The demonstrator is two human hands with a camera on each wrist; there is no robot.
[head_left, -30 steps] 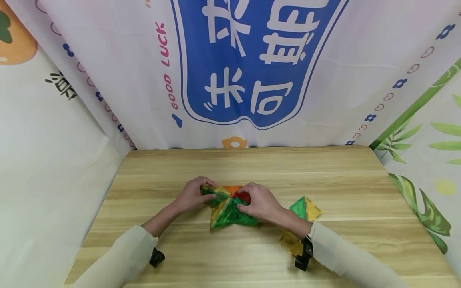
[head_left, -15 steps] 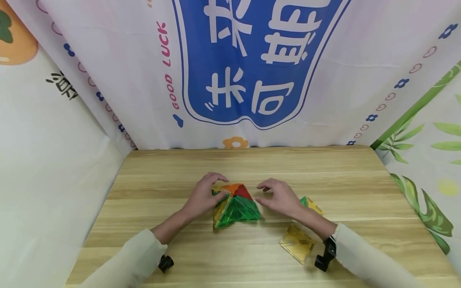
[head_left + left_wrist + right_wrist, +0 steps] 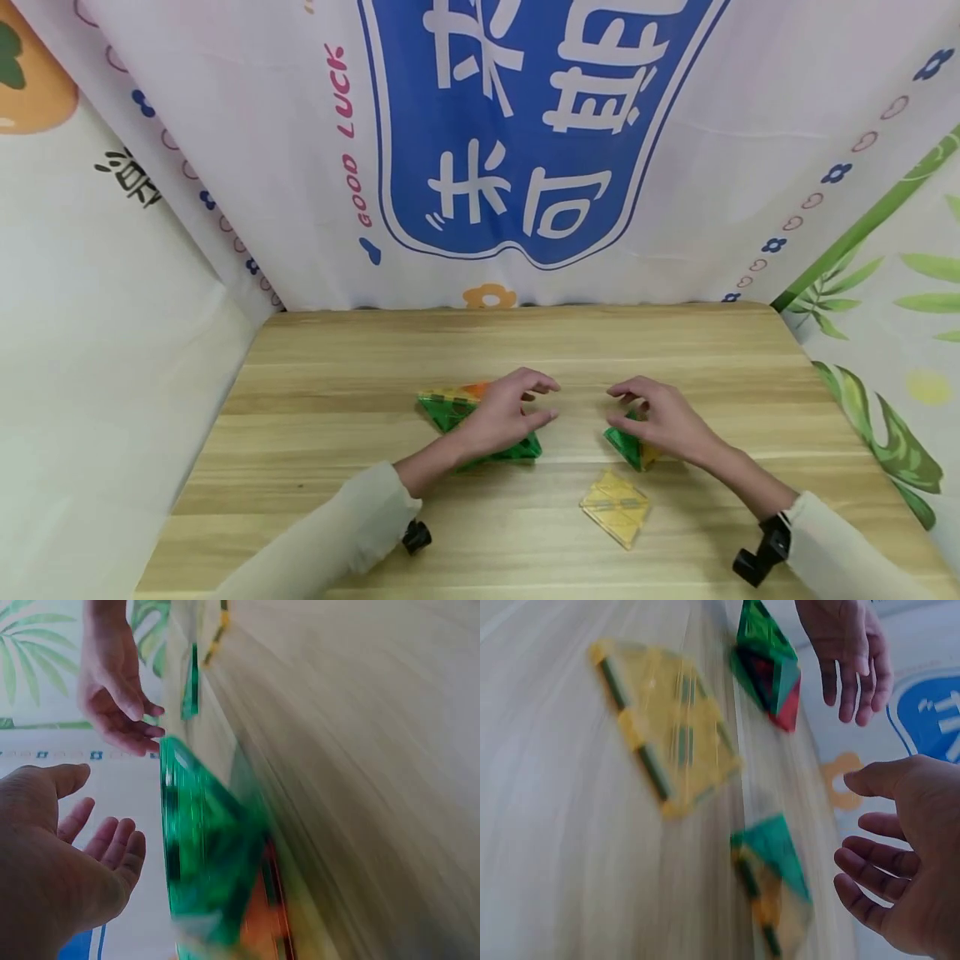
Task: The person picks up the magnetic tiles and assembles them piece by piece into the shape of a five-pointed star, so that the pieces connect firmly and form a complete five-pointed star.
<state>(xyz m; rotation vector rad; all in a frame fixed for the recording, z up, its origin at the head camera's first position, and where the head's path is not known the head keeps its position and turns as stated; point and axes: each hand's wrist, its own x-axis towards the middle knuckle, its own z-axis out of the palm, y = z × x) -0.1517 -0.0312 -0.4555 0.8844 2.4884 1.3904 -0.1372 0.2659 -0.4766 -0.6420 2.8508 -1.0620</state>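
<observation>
A built shape of see-through magnetic tiles (image 3: 444, 410), green, yellow, orange and red, stands mid-table in the head view. My left hand (image 3: 501, 415) hovers above it with loosely bent fingers and holds nothing; hand and forearm hide part of the shape. To the right, my right hand (image 3: 663, 417) is over a joined green and yellow tile piece (image 3: 624, 446), partly covering it. In the right wrist view that hand (image 3: 915, 855) has spread fingers, apart from the green and yellow piece (image 3: 774, 851). The left wrist view shows the shape's green tiles (image 3: 206, 825) beside the left hand (image 3: 67, 855).
Two yellow triangle tiles (image 3: 617, 507), lying flat edge to edge, are on the wooden table (image 3: 360, 350) in front of the right hand. A printed white cloth (image 3: 315, 250) hangs behind the table, with more cloth at both sides.
The right hand has let go of the built shape and moved right to the green and yellow piece. My left hand has also released the shape and shifted right across it.
</observation>
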